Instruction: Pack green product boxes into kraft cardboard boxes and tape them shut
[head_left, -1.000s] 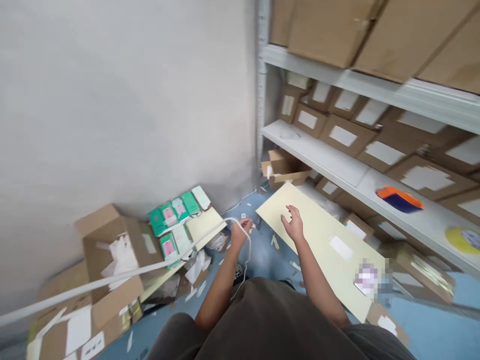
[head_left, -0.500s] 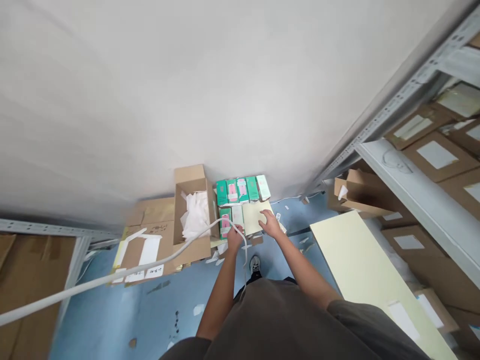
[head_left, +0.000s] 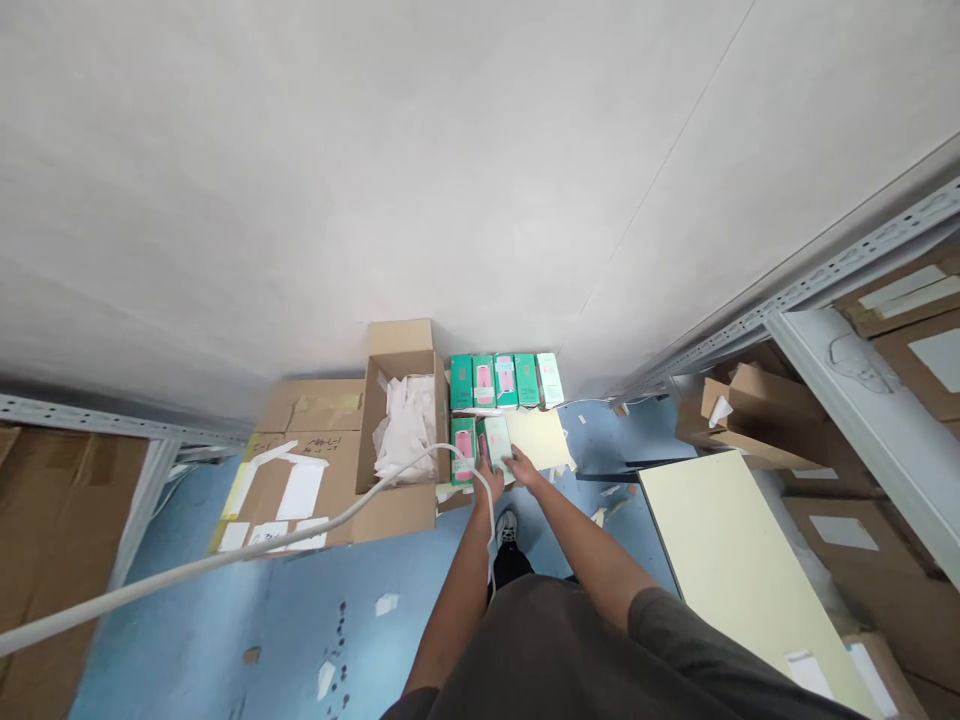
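A pale green box (head_left: 497,442) lies between my hands at the front of a low cream surface. My left hand (head_left: 488,482) closes on its lower left side, and my right hand (head_left: 523,468) grips its lower right edge. Just left of it, touching or nearly so, is a green box with a pink panel (head_left: 464,446). Behind stands a row of several similar boxes, with a dark green box (head_left: 460,381) at its left end and a whitish-green box (head_left: 550,380) at its right. A white cable (head_left: 390,478) crosses in front and hides part of my left hand.
An open carton (head_left: 365,425) with white packing sheets (head_left: 409,425) stands left of the boxes. Taped cardboard (head_left: 330,460) lies beyond it. To the right are a cream board (head_left: 735,550), a metal shelf (head_left: 862,400) with cartons, and paper scraps on the blue floor (head_left: 300,630).
My right hand has come left from the bare cream surface onto the pale green box. That box is now tilted slightly, with both hands at it. The camera view has shifted.
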